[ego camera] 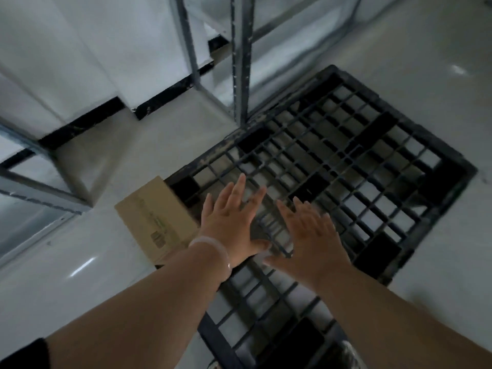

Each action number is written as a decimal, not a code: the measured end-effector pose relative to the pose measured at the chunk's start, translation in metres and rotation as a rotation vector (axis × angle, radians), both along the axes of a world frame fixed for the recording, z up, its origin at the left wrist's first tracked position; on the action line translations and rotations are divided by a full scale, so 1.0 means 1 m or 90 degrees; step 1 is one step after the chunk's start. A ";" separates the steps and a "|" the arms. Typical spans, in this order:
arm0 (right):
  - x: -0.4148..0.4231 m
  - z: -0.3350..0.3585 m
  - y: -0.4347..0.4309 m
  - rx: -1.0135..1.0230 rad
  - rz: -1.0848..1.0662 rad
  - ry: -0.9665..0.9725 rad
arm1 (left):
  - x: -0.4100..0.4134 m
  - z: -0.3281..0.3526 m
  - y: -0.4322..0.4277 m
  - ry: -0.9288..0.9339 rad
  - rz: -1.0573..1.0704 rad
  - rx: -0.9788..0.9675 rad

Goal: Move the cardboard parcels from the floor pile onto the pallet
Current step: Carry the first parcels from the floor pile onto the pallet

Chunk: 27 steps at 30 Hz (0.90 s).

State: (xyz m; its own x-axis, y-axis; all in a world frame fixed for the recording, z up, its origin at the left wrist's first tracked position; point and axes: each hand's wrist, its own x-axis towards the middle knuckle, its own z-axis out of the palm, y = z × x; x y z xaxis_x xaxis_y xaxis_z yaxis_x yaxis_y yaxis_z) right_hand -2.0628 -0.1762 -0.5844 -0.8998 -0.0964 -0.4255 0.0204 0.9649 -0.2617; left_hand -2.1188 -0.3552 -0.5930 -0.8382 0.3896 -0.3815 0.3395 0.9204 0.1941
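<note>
Forearms first, nearest the lens: both reach out from the bottom edge, the left one with a dark sleeve [24, 352] at the lower left corner.

Far left: I log a grey metal rack frame [40, 187] standing on the pale, glossy floor [80, 275], with white panels [80, 49] behind it.

Cardboard parcel [157, 217]: one visible. Tan, flat-topped and oblong, it lies on the floor along the pallet's left edge. I cannot resolve whether it touches the pallet. There is a barcode [157, 239] near its close end and faint print along its length. Its near corner is hidden behind the left wrist.

Left hand [234, 222]: palm down, fingers straight and spread, grasping nothing. A pale bracelet [213, 245] sits on the wrist. The hand is over the pallet grid, just right of the parcel and apart from it.

Right hand [308, 235]: also palm down and splayed, holding nothing, beside the left hand. It is motion-blurred on my feed, so I cannot tell if either palm touches the grid.

Pallet [439, 147]: dark plastic with an open lattice top, and the floor shows through the cells. No parcel lies on the part in view. An upright rack post [241, 62] stands at its far left corner.
</note>
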 end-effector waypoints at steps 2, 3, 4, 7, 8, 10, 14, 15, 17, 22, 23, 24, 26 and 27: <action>0.024 0.014 0.021 0.008 -0.039 0.003 | 0.009 0.014 0.028 0.008 -0.050 -0.004; 0.038 0.021 0.032 0.014 -0.060 0.005 | 0.015 0.020 0.044 0.005 -0.071 -0.007; 0.054 0.026 0.044 0.016 -0.084 0.009 | 0.022 0.025 0.059 0.000 -0.091 -0.010; 0.107 0.040 0.081 0.021 -0.163 0.015 | 0.053 0.037 0.107 -0.012 -0.158 -0.017; 0.127 0.043 0.093 0.026 -0.187 0.016 | 0.067 0.040 0.124 -0.014 -0.179 -0.013; 0.167 0.049 0.119 0.027 -0.239 0.015 | 0.096 0.045 0.157 -0.015 -0.227 -0.001; 0.257 0.057 0.167 0.009 -0.343 0.023 | 0.165 0.052 0.223 -0.005 -0.337 0.005; 0.282 0.059 0.177 0.005 -0.367 0.022 | 0.184 0.053 0.239 -0.009 -0.357 0.009; 0.335 0.062 0.197 0.005 -0.409 0.021 | 0.228 0.057 0.271 -0.014 -0.391 0.020; 0.467 0.068 0.236 0.011 -0.523 0.012 | 0.344 0.061 0.337 -0.019 -0.482 0.059; 0.493 0.069 0.243 0.010 -0.544 0.009 | 0.365 0.062 0.348 -0.021 -0.500 0.057; 0.518 0.070 0.249 0.008 -0.565 0.008 | 0.386 0.063 0.359 -0.023 -0.519 0.051; 0.568 0.071 0.261 0.007 -0.606 0.009 | 0.427 0.063 0.380 -0.020 -0.555 0.035; 0.592 0.071 0.266 0.010 -0.627 0.008 | 0.447 0.062 0.390 -0.019 -0.573 0.029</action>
State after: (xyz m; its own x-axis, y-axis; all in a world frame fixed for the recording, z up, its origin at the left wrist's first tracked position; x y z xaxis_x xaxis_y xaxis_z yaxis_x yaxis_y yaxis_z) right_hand -1.4711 0.0896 -0.5135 -0.5798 0.7044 -0.4094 0.8140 0.5222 -0.2544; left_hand -1.6720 0.0347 -0.5308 -0.1986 0.9091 -0.3663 0.9225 0.2996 0.2434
